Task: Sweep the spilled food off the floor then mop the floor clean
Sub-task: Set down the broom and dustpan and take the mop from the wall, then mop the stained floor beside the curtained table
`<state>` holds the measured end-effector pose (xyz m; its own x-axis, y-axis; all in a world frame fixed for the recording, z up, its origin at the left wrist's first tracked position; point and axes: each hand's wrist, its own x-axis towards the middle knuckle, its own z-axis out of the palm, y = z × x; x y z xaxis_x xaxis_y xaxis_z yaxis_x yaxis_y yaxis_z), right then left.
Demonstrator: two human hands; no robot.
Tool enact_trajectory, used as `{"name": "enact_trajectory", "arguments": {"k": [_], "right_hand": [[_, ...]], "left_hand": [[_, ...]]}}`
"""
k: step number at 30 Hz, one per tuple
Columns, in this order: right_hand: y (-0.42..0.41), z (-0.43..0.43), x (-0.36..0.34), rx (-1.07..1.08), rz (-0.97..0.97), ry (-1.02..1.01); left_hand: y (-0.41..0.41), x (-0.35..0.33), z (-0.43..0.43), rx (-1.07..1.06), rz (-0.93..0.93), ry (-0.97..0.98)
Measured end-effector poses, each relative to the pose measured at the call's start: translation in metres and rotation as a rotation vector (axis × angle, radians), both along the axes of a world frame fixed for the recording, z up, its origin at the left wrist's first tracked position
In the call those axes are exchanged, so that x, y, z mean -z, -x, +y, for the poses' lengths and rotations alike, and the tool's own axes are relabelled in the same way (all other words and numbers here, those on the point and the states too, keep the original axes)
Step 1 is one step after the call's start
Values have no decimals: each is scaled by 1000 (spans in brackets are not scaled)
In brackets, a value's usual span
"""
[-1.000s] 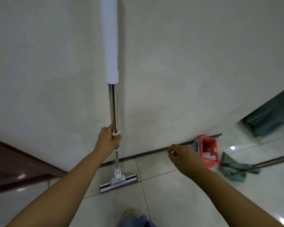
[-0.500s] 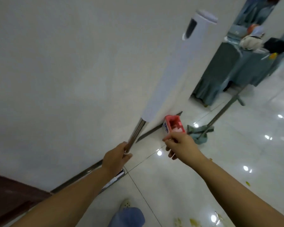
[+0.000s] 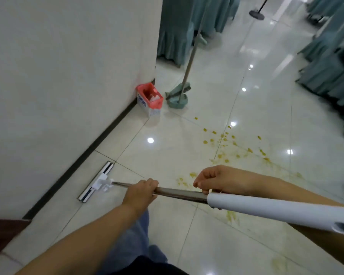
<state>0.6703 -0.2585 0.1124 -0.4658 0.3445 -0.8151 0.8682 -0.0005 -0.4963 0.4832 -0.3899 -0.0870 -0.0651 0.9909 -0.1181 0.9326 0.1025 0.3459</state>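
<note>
A glossy pale tiled floor (image 3: 167,155) runs along a white wall (image 3: 68,66) with a dark skirting strip, and teal drapes (image 3: 179,26) hang further back. The flat mop (image 3: 96,180) rests its white head on the tiles just beside the skirting, and its metal shaft slants up toward the person into a white sleeve. The left hand (image 3: 141,192) is wrapped round the metal shaft. The right hand (image 3: 214,179), fingers curled, sits at the spot where metal meets sleeve; it cannot be told whether it actually grasps the pole. The hands are apart along the shaft. Spilled food (image 3: 226,143), yellow bits and smears, is scattered over the tiles beyond the right hand. Against the wall stands a small bin with a red liner (image 3: 150,96), with a second mop with a teal cloth head (image 3: 178,96) just beside it.
</note>
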Motion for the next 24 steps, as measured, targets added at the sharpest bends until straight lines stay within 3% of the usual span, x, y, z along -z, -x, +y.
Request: {"name": "enact_trajectory", "arguments": {"k": [5,9,12,17,19,22,24], "right_hand": [[-47,-48,29,104,-97,277],[-75,-58,57,52,-147,358],[-91,-61,84,77,-220,397],[-69,-39,135,63,-357,393],[-48,-25,151,74,-339,366],[-29,-13,157,78,-343,355],[-31,-8,149,66,-371,332]], "left_hand": [[-36,11,-21,24,-93,213],[-36,34,-30,-225,-309,330],[-29,57,-27,-434,-354,473],[-32,94,-3,-536,-493,766],[-37,106,17,-740,-669,818],[-43,105,47,-1190,-1204,782],[-44,95,64,-1303,-1416,805]]}}
